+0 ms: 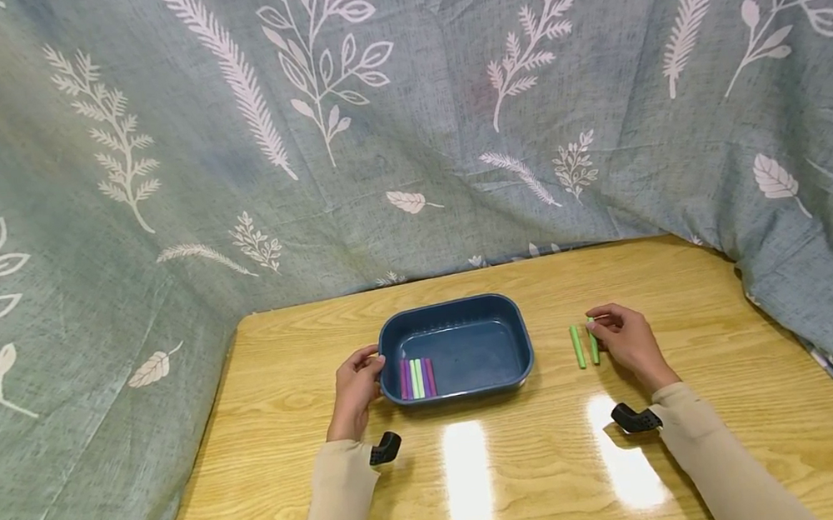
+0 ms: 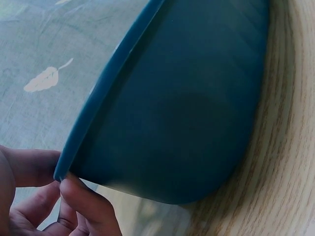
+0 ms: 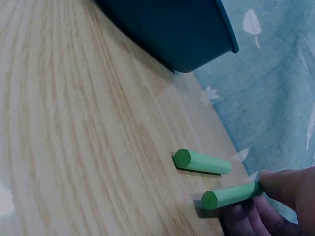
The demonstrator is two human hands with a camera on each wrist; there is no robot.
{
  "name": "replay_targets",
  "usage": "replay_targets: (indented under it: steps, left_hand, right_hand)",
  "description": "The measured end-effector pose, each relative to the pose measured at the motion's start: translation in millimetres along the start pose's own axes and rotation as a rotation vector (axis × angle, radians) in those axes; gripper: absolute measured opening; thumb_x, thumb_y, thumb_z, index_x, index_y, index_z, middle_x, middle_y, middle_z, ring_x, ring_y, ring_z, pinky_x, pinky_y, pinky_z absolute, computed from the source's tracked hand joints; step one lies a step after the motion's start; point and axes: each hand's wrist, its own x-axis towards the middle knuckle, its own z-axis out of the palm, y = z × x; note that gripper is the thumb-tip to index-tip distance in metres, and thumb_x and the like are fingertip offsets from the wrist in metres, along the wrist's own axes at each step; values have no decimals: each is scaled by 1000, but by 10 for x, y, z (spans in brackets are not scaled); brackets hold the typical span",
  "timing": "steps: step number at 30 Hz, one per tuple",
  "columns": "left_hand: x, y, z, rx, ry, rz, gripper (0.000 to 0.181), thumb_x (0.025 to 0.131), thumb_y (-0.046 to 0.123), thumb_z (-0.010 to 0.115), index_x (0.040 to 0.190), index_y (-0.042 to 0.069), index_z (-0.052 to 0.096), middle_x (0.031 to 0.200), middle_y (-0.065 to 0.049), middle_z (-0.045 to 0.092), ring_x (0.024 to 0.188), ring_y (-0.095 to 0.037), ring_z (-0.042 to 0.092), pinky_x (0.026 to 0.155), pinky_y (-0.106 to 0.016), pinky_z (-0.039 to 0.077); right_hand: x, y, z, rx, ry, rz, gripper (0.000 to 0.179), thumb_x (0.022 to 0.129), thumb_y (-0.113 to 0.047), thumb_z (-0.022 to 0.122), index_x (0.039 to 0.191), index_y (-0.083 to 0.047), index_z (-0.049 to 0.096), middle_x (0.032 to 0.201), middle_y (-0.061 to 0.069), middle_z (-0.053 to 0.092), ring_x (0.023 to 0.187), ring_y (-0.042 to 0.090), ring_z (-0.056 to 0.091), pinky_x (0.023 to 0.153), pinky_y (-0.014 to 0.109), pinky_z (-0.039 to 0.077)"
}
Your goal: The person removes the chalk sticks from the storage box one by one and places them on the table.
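Leaf-printed grey-green cloth (image 1: 402,111) hangs across the whole upper frame, and below it sits a glossy wooden table (image 1: 527,467) with glare patches near the bottom. Centre frame, a dark blue plastic tub (image 1: 518,342) rests flat on the wood. Inside, at its left end, purple and pale green sticks (image 1: 416,378) lie side by side. Left hand (image 1: 357,387) is on the tub's left rim, fingers curled around the edge — the wrist view shows fingertips (image 2: 78,194) pinching just under the lip. Over on the right of the frame, the right hand (image 1: 623,340) has its fingertips closed on the far end of a green stick (image 3: 231,194), which lies low against the wood. A second green stick (image 3: 203,162) lies just beside it, untouched, between it and the tub.
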Motion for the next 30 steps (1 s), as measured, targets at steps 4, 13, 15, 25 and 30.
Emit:
replay_targets:
  steps: [4,13,15,25,30]
  left_hand:
    - [4,9,1,4,1,-5,31,105,6,62,136,-1,65,97,-4,56,70,-12,54,55,-22,49]
    - [4,-11,1,-18,-7,10,32,104,3,63,135,-4,65,92,-1,56,74,-12,56,53,-21,49]
    - [3,-16,-2,-20,-9,11,33,104,3,63,135,-4,64,92,-1,56,74,-12,57,53,-20,49]
    - [3,-7,1,-16,-6,0,31,104,5,63,135,-1,66,99,-6,58,78,-15,59,54,-22,49]
    - [4,-3,-3,-18,-4,2,32,104,5,62,135,-2,65,98,-6,58,78,-15,59,54,-22,49]
  right_hand:
    - [5,10,9,-10,6,-8,30,106,-2,61,133,11,62,118,33,65,89,13,68,70,21,58]
    - [-20,25,4,-58,-14,-25,29,106,-2,61,132,11,63,115,31,65,91,26,70,71,24,59]
    - [-25,27,-1,-63,-18,-28,29,106,-2,61,132,11,63,114,30,66,88,23,70,70,23,59]
    - [-32,27,-15,-52,-32,-55,31,105,1,61,134,13,61,114,33,67,84,24,72,70,25,59]
    - [-28,-41,-14,-58,-18,-71,30,105,1,61,133,12,62,114,32,67,83,24,71,68,27,59]
